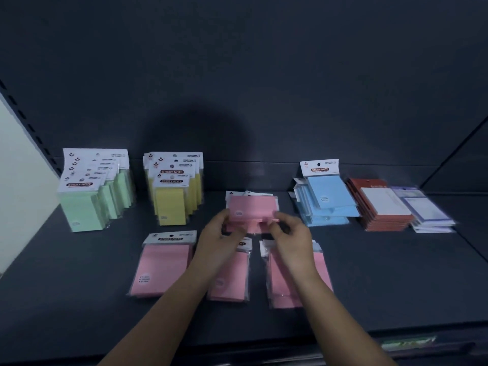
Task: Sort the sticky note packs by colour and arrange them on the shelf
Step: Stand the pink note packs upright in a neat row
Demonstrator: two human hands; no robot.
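Along the front lip of the shelf (396, 291) sits a greenish label strip (408, 342), too blurred to read. Just behind it three loose pink packs (163, 269) lie flat side by side, apparently the work still left. Above them the left hand (220, 240) and the right hand (291, 237) each pinch a lower corner of the raised pink pack (252, 208), holding it upright in the gap between yellow and blue. White header cards show behind it, so a pink row seems begun, though blur hides how many stand there.

Further back, the green row (92, 192) and the yellow row (174, 191) stand upright in files and look finished. The blue packs (327, 200) are gathered by colour but lie in a slanted heap, with one propped on top — probably not yet arranged. Right of them rest red-backed pads (380, 207) and purple-edged pads (429, 211), both stacked.

The shelf is dark and matte. Behind it rises a dark back panel (264, 75) bearing a round shadow, and a cream upright (21, 196) closes the left side.
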